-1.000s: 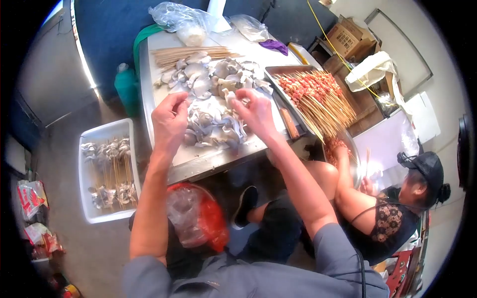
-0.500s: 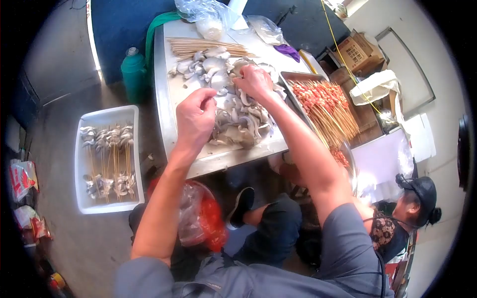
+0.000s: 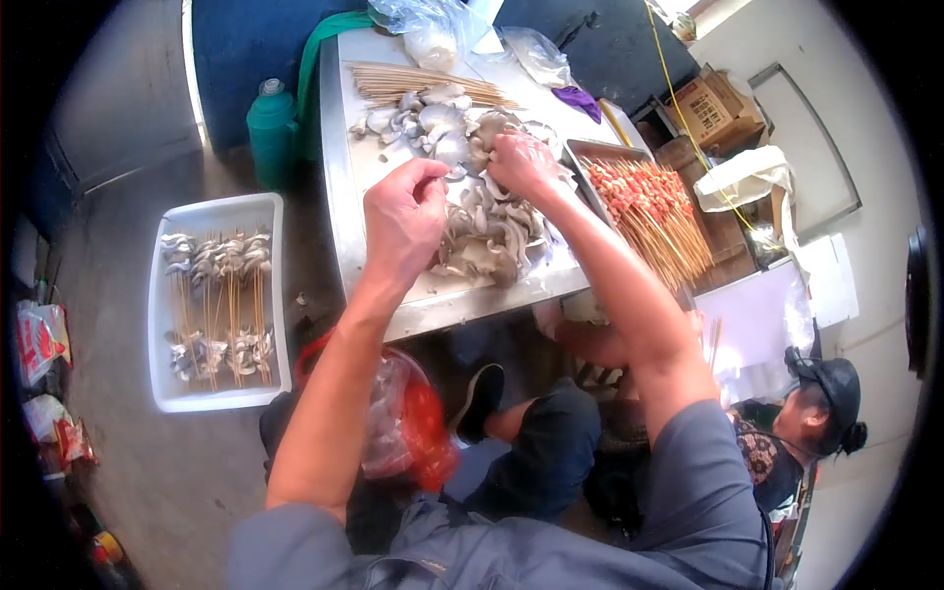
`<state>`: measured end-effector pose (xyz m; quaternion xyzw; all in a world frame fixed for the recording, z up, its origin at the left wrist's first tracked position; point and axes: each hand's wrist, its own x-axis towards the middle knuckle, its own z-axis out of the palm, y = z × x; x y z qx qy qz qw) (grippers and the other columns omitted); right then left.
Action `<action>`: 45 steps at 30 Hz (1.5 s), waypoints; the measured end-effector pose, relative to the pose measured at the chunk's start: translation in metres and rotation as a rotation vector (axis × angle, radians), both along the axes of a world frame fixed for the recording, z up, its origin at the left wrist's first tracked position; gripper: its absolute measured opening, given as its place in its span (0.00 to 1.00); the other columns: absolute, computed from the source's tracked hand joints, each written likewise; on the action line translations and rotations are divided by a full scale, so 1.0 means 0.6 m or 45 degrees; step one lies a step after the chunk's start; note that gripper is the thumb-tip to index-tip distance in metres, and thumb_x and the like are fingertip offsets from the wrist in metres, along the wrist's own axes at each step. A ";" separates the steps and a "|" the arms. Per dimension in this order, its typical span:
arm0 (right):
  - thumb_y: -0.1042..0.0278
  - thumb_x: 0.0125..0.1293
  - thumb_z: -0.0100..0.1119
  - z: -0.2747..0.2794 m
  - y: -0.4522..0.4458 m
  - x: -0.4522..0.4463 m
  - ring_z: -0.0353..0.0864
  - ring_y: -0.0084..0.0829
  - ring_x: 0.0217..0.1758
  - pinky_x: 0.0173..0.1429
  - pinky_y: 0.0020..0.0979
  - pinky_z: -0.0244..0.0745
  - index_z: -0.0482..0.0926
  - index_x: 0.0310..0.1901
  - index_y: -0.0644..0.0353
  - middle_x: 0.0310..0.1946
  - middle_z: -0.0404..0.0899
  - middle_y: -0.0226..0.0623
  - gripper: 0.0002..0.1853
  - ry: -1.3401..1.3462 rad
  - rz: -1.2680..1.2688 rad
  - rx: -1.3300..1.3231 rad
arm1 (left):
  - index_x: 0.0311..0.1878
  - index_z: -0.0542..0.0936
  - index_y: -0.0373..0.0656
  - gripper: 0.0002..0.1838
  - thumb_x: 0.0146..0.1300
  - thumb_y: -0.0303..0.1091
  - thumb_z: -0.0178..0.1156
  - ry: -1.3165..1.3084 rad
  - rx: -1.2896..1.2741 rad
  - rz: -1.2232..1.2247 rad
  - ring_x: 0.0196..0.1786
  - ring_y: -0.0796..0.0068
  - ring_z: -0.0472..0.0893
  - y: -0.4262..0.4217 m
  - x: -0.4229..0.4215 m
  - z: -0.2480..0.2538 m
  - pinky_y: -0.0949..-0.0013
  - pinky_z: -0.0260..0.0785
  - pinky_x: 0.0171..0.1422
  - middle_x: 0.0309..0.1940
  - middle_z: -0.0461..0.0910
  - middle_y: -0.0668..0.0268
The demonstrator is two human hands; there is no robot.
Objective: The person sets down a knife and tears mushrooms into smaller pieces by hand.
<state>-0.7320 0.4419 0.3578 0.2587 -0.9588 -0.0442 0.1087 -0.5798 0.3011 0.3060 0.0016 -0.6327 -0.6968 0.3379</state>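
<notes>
A heap of grey oyster mushrooms (image 3: 487, 241) covers the middle of the metal-edged table (image 3: 433, 317). My left hand (image 3: 405, 211) hovers at the heap's left side, thumb and forefinger pinched together; what lies between them, if anything, is too small to name. Just to its right, my right hand (image 3: 523, 163) is curled down onto the mushrooms, its fingertips closed against the pieces and partly hidden. Behind both hands lies a bundle of bare bamboo skewers (image 3: 433, 84).
A white tray (image 3: 218, 401) of threaded mushroom skewers sits left on the floor. Right of the heap is a metal tray (image 3: 582, 175) of meat skewers (image 3: 649, 202). A teal flask (image 3: 271, 138) stands behind. Another person (image 3: 787, 433) sits at right; a red bag (image 3: 425, 433) is below.
The view has shifted, moving the table slightly right in the picture. My left hand has come a little nearer the mushrooms, its fingers extended further into a pinch. My right hand stays over the heap.
</notes>
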 end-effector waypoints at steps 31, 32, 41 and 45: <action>0.77 0.63 0.64 -0.043 -0.022 0.251 0.77 0.15 0.29 0.29 0.18 0.72 0.69 0.57 0.69 0.52 0.77 0.41 0.22 -0.401 0.416 -1.991 | 0.44 0.81 0.40 0.07 0.63 0.26 0.64 -0.158 0.980 -0.607 0.40 0.76 0.81 -0.019 0.014 0.024 0.68 0.75 0.43 0.40 0.84 0.65; 0.74 0.65 0.65 -0.044 -0.023 0.250 0.76 0.15 0.28 0.28 0.17 0.71 0.69 0.57 0.70 0.51 0.77 0.40 0.22 -0.575 0.352 -2.153 | 0.43 0.81 0.39 0.06 0.63 0.24 0.64 -0.152 0.903 -0.603 0.39 0.77 0.80 -0.014 0.016 0.027 0.72 0.74 0.41 0.40 0.83 0.65; 0.71 0.65 0.66 -0.054 0.026 0.225 0.75 0.13 0.25 0.27 0.16 0.70 0.81 0.41 0.65 0.30 0.82 0.30 0.07 -0.792 0.200 -2.303 | 0.48 0.82 0.39 0.12 0.61 0.24 0.64 -0.245 0.428 -0.705 0.40 0.78 0.81 0.008 0.025 0.021 0.72 0.74 0.43 0.40 0.83 0.67; 0.73 0.65 0.66 -0.058 0.043 0.235 0.76 0.15 0.24 0.29 0.18 0.71 0.82 0.37 0.64 0.26 0.81 0.28 0.04 -0.806 0.234 -2.129 | 0.46 0.82 0.37 0.11 0.60 0.26 0.64 -0.317 0.421 -0.685 0.35 0.81 0.79 0.021 0.032 0.028 0.76 0.72 0.39 0.34 0.83 0.67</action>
